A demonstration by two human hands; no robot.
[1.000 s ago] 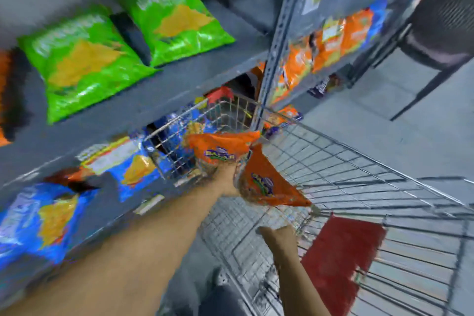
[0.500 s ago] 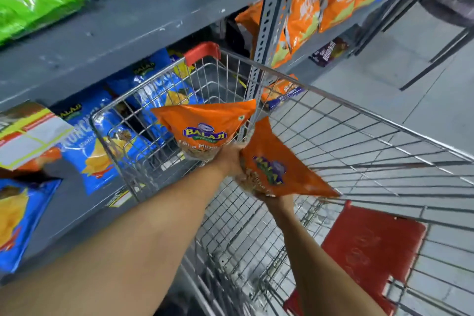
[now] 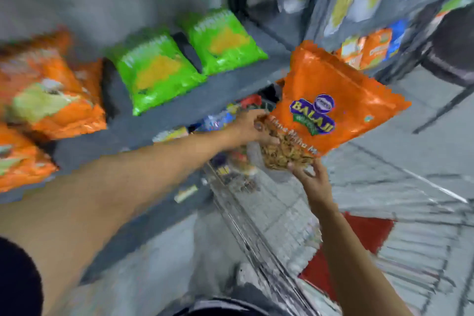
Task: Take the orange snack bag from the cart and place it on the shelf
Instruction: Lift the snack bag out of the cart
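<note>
Head view: both hands grip a glossy orange snack bag (image 3: 331,108) mid-frame, clear of the wire cart (image 3: 256,233); grey metal shelf (image 3: 205,100) placement remains.

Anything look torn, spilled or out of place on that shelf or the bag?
Nothing stands out. The orange bag looks intact, tilted, held by the left hand and right hand. The two green bags lie flat on the shelf. Blur hides fine damage.

Motion blur smears the whole view. The print on the green bags (image 3: 156,72) cannot be read. The cart (image 3: 256,236) wires dissolve into streaks. The orange bags (image 3: 48,100) at far left are cut by the edge. The orange snack bag (image 3: 331,100) hides the left hand's fingers (image 3: 269,140).
</note>
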